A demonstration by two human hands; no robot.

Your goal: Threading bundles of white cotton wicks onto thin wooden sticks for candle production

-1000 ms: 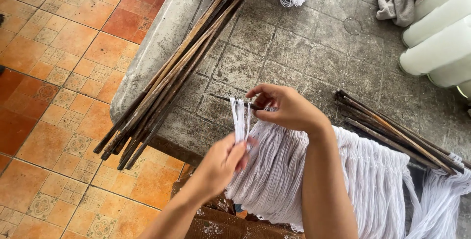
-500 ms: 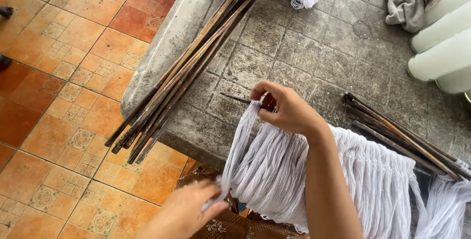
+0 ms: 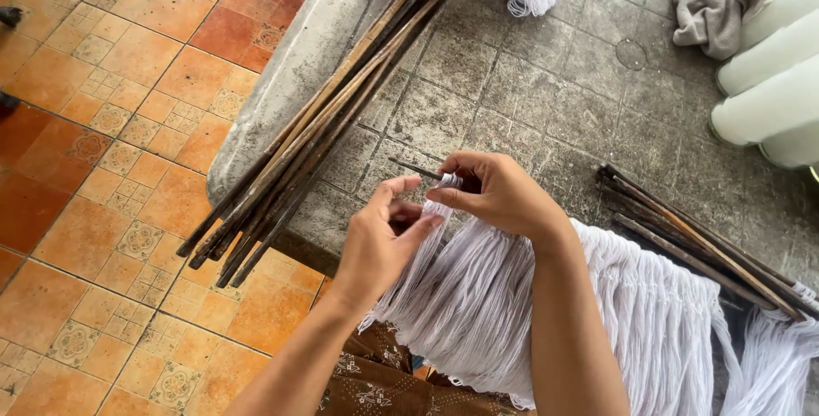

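The left hand [image 3: 380, 241] had come back up from where it was half a second earlier — back then it was low near the lap, pulling a strand of yarn down and away. Now it sat right next to the right hand [image 3: 499, 194], fingers loosely curled and spread, thumb up, fingertips touching the top of the white yarn fringe [image 3: 478, 296]. Couldn't tell if it was actually gripping any strand.

The right hand hardly moved — thumb and forefinger were pinched on the white loop at the thin dark stick [image 3: 415, 168], whose tip poked out to the left. The fringe hung off that stick over the edge of the grey concrete slab [image 3: 512, 83], down toward the brown patterned cloth [image 3: 384, 386] on the lap.

A bundle of long dark sticks [image 3: 316, 126] lay diagonally on the slab's left edge, a smaller bundle [image 3: 682, 232] to the right.
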